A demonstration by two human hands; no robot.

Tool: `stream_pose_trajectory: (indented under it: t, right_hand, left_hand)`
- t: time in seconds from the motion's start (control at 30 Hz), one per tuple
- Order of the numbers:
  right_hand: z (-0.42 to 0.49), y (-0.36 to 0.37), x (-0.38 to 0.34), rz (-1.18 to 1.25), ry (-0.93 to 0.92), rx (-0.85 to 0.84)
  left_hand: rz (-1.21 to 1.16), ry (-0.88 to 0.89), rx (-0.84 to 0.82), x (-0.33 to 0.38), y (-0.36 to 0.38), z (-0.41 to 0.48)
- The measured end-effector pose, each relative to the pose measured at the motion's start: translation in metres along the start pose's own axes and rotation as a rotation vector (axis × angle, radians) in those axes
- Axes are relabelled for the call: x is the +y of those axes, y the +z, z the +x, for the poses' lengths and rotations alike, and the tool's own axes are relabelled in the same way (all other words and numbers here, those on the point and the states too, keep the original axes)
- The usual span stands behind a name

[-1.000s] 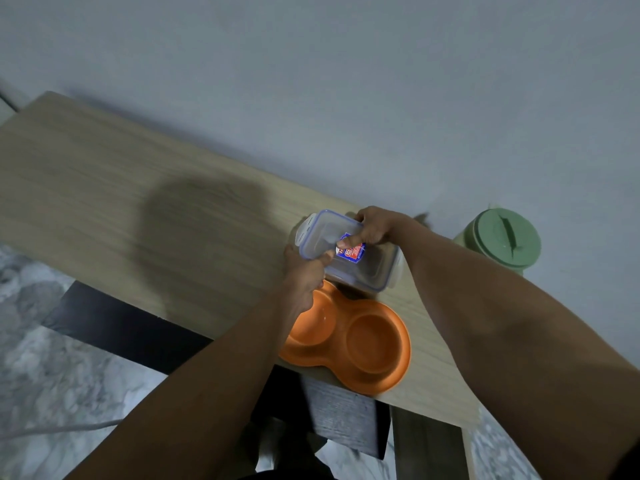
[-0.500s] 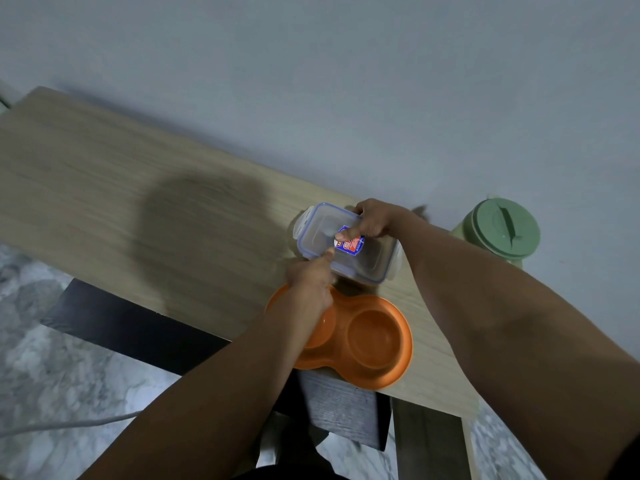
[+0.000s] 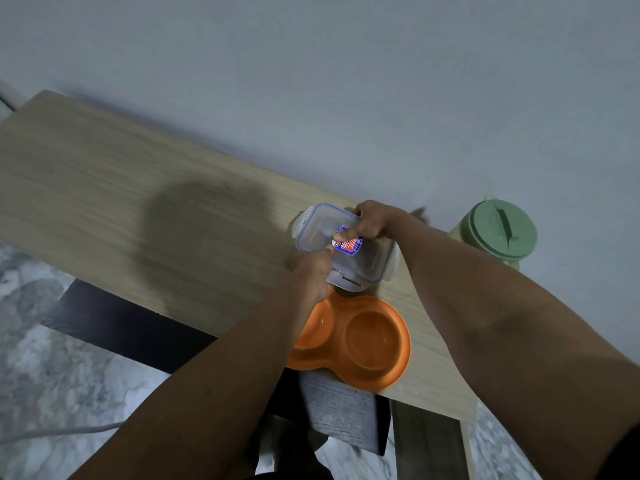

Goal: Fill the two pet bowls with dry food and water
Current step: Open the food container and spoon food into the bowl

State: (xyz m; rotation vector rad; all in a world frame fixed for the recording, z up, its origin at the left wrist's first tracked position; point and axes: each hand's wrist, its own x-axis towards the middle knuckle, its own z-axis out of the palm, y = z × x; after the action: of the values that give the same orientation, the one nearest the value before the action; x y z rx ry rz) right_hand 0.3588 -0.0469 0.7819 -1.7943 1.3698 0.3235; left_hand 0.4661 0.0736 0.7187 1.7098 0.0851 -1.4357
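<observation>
Two hands hold the clear container (image 3: 318,226) just behind the orange double bowl (image 3: 370,337): right hand (image 3: 372,220) curled over its far edge, left hand (image 3: 308,271) pinching the near one. I'd worry a suddenly freed lid could jolt the contents past the bowl.

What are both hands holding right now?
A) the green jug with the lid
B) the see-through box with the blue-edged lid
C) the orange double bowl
B: the left hand and the right hand both grip the clear plastic box with the blue-edged lid, while the green lidded plastic jug stands apart against the wall.
</observation>
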Motion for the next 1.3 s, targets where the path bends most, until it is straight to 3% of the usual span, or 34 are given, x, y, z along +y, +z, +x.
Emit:
stream_pose_trajectory:
  t: [0.13,0.43,0.6,0.73,0.83,1.03,1.3]
  right_hand:
    - [0.002,-0.004,-0.006,-0.086,0.033,-0.004]
    - [-0.018,0.010,-0.005,-0.126,0.154,0.257]
    - [-0.049,0.035,0.017,0.171,0.170,0.563]
    - [-0.068,0.054,0.039,0.557,0.301,0.519]
    - [-0.072,0.060,0.045,0.511,0.285,0.587]
    - [-0.079,0.062,0.040,0.433,0.314,0.657]
    - [-0.088,0.043,0.002,0.469,0.315,0.795]
  left_hand:
    - [0.048,-0.003,-0.035,0.003,-0.001,0.000]
    - [0.064,0.041,-0.083,0.006,-0.011,-0.005]
    - [0.242,0.141,0.059,0.036,-0.034,-0.006]
    - [0.327,0.133,-0.151,0.064,-0.040,-0.007]
    - [0.408,0.162,-0.217,0.072,-0.041,-0.007]
    - [0.480,0.306,-0.148,0.073,-0.043,-0.008]
    - [0.408,0.368,-0.177,0.102,-0.053,-0.001]
